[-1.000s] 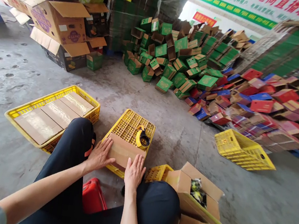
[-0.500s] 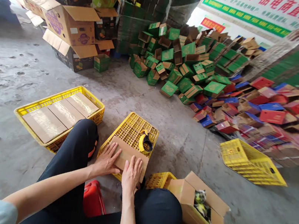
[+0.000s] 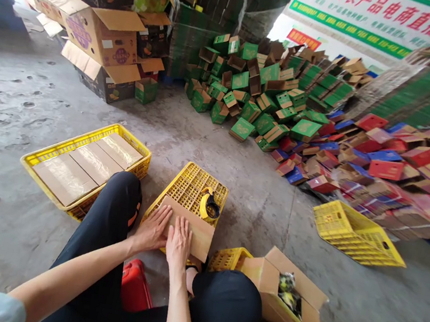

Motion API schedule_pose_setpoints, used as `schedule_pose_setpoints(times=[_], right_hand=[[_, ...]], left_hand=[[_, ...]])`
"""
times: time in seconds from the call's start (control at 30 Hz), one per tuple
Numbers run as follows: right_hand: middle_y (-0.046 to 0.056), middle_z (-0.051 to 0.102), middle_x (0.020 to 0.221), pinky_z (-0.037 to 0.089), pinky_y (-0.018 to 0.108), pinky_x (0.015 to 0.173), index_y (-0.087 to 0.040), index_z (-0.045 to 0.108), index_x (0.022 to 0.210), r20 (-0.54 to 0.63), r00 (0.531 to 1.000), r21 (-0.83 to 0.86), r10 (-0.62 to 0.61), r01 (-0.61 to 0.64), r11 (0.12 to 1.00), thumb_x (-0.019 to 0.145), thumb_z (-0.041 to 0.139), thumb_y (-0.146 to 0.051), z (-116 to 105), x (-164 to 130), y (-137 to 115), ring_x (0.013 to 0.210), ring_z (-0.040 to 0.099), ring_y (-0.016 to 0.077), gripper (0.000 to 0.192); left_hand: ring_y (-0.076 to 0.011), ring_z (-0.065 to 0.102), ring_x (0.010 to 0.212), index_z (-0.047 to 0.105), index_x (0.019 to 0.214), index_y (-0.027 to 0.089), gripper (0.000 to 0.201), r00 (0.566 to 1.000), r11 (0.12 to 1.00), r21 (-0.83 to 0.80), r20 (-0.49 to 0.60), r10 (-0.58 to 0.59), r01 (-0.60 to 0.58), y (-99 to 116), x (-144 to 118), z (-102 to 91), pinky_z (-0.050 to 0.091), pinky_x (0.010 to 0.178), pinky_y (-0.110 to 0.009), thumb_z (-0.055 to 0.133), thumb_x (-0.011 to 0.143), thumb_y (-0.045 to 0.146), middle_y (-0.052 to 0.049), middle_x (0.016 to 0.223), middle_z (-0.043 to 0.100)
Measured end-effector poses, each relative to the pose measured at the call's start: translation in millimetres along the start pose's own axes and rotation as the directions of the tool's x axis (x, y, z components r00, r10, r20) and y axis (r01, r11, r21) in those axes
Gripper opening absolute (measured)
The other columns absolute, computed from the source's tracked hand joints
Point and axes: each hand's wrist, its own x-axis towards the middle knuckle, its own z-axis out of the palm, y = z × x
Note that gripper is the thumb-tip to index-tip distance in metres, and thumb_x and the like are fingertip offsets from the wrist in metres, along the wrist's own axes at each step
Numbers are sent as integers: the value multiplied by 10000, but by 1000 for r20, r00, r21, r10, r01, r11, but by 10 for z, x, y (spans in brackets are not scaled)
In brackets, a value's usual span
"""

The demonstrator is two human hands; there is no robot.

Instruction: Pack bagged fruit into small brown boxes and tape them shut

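Between my knees a closed cardboard box [image 3: 200, 235] lies on an upturned yellow plastic crate [image 3: 180, 182]. My left hand [image 3: 151, 228] rests flat on the box's left part, fingers stretched out. Close beside it, my right hand [image 3: 178, 241] lies on the box top with its fingers extended. Neither hand grips anything. Just beyond the box, on the crate, stands a yellow and black tape dispenser [image 3: 209, 204]. The underside of the box is hidden.
Left of my knee, a yellow crate [image 3: 49, 156] holds three taped boxes [image 3: 92, 160]. At my right are an open carton [image 3: 262, 276] and a tilted yellow crate [image 3: 357, 236]. A red object [image 3: 136, 286] lies below me. Green boxes [image 3: 244, 127] are heaped ahead.
My right hand has slid left along the box top, closer to my left hand, baring the box's right part. The left hand has barely shifted.
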Motion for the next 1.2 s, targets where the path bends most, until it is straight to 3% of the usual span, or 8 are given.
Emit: schedule_pose_setpoints(times=[0.13, 0.3, 0.5, 0.67, 0.87, 1.0, 1.2], right_hand=[[206, 472, 1613, 367, 575, 1203, -105, 495, 1565, -33, 981, -49, 191, -193, 980, 1098, 263, -408, -136, -78, 429, 1529, 410, 354, 603], [296, 402, 1629, 405, 572, 1167, 29, 428, 1569, -112, 920, -19, 376, -380, 925, 1078, 179, -479, -139, -158, 796, 1487, 451, 414, 749], [309, 398, 1627, 379, 471, 1215, 51, 451, 1541, -227, 894, 110, 385, -370, 923, 1067, 223, -483, 19, -177, 813, 1483, 467, 379, 749], [246, 490, 1590, 469, 396, 1131, -12, 492, 1536, -217, 874, 203, 434, -394, 896, 1031, 251, -336, 19, -192, 888, 1401, 575, 312, 646], [201, 556, 1550, 472, 354, 1117, -45, 516, 1529, -151, 847, 313, 509, -448, 838, 969, 254, -272, -19, -171, 955, 1381, 597, 268, 659], [227, 577, 1521, 478, 383, 1112, -16, 498, 1533, -99, 821, 391, 562, -487, 781, 964, 270, -309, -48, -138, 961, 1344, 624, 298, 680], [227, 596, 1502, 472, 389, 1125, -38, 535, 1508, -167, 828, 424, 535, -430, 797, 971, 315, -273, -41, -151, 963, 1363, 613, 292, 626]], left_hand=[[-396, 231, 1594, 231, 1653, 44, 1113, 999, 1000, -24, -38, -16, 15, -61, 22, 1, 287, 1248, -541, 500, 902, 821, -275, 1691, 269], [-388, 271, 1582, 292, 1635, 39, 1032, 997, 999, 30, -74, -33, 35, -50, 42, 1, 239, 1265, -542, 390, 959, 813, -273, 1668, 329], [-412, 287, 1571, 315, 1638, 72, 918, 996, 997, 60, -82, -41, 46, 150, 117, 147, 247, 1247, -580, 381, 1005, 734, -267, 1661, 349], [-391, 267, 1582, 326, 1648, 120, 856, 994, 995, 19, 52, 101, -102, 494, 282, 288, 255, 1244, -576, 418, 1013, 686, -221, 1687, 324], [-368, 251, 1590, 371, 1634, 167, 913, 947, 960, -72, 161, 278, -270, 823, 445, 389, 222, 1267, -565, 517, 940, 743, -156, 1716, 293], [-358, 256, 1591, 343, 1645, 176, 980, 927, 945, -105, 189, 324, -309, 841, 480, 379, 209, 1275, -564, 566, 896, 769, -150, 1719, 285], [-327, 269, 1593, 272, 1671, 187, 980, 913, 945, -89, 244, 326, -314, 628, 327, 230, 242, 1272, -493, 630, 904, 680, -152, 1720, 280]])
